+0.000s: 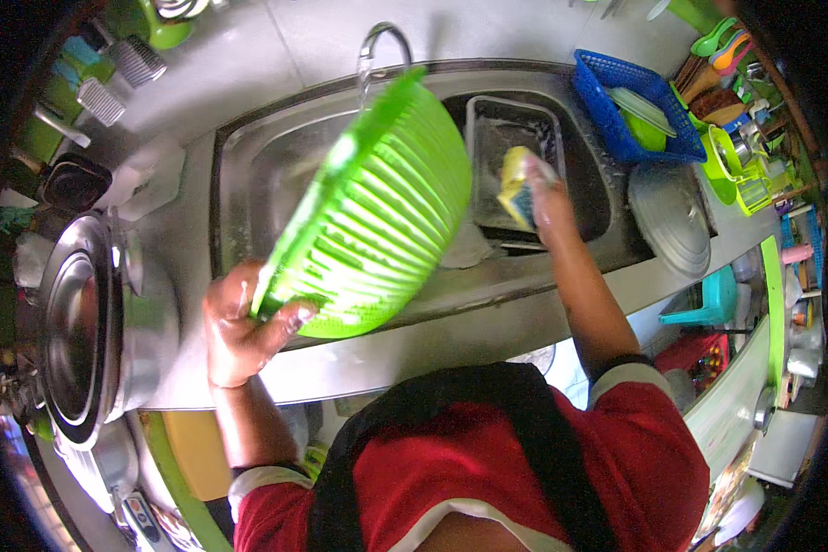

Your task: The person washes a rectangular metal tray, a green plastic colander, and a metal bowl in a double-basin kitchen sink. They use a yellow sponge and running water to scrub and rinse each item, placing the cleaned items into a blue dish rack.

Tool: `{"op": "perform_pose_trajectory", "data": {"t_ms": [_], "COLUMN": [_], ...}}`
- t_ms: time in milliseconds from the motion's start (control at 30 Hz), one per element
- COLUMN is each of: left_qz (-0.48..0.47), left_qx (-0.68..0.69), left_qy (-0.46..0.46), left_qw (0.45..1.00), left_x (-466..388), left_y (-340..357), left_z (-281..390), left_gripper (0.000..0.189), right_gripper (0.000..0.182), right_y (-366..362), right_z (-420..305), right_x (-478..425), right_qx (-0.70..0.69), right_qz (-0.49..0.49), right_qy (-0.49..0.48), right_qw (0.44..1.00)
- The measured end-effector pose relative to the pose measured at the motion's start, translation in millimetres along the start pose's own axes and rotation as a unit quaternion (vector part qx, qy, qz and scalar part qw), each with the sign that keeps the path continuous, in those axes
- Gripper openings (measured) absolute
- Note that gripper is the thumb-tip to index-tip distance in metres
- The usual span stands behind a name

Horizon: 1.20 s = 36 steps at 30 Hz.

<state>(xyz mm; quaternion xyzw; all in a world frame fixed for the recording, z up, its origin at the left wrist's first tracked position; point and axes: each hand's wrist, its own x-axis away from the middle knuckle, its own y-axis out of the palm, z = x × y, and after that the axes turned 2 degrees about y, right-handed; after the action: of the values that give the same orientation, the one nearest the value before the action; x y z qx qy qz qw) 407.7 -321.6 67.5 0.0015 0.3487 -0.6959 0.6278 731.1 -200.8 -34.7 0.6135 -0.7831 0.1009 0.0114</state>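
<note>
My left hand [248, 324] grips the rim of a bright green slotted plastic colander [393, 207], thumb on its outer side. The colander is tilted on edge above the left basin [262, 165] of a steel sink and hides much of it. Suds cling to my left fingers. In my right hand [548, 200] is a yellow sponge [517, 179] with a dark scouring side, held over the right basin. Beneath it lies a clear rectangular container [479, 138]. Water runs from the curved faucet [386, 31] behind the colander.
A blue plastic basket [593, 90] holding dishes stands at the right back corner. Beside it leans a round metal lid [669, 214]. Large metal pots [145, 331] crowd the counter's left end. Utensils [724, 48] and green racks [752, 186] line the right side.
</note>
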Motion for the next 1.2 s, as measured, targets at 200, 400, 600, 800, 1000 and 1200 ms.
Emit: {"op": "perform_pose_trajectory", "data": {"t_ms": [200, 400, 600, 800, 1000, 1200], "left_qz": [-0.225, -0.185, -0.225, 0.198, 0.434, 0.255], "left_qx": [-0.142, -0.284, -0.308, 0.153, 0.298, 0.302], "left_qy": [0.144, 0.163, 0.087, -0.187, -0.376, -0.429], "left_qw": [0.953, 0.927, 0.920, 0.950, 0.763, 0.812], "left_x": [-84, -127, -141, -186, -232, -207], "left_y": [127, 274, 315, 210, 173, 158], "left_z": [63, -12, -54, -167, -224, -213], "left_gripper": [0.025, 0.025, 0.056, 0.046, 0.021, 0.020], "right_gripper": [0.040, 0.039, 0.041, 0.038, 0.031, 0.024], "right_y": [-134, -201, -216, -222, -204, -161], "right_z": [30, 50, 26, 19, 11, -34], "right_x": [-67, -89, -75, -70, -65, -48], "right_qx": [-0.126, -0.173, -0.209, -0.115, -0.112, 0.100], "right_qz": [0.075, 0.064, 0.005, -0.012, 0.003, -0.050], "right_qy": [-0.060, -0.029, -0.066, -0.114, -0.097, -0.352], "right_qw": [0.987, 0.982, 0.976, 0.987, 0.989, 0.929]}}
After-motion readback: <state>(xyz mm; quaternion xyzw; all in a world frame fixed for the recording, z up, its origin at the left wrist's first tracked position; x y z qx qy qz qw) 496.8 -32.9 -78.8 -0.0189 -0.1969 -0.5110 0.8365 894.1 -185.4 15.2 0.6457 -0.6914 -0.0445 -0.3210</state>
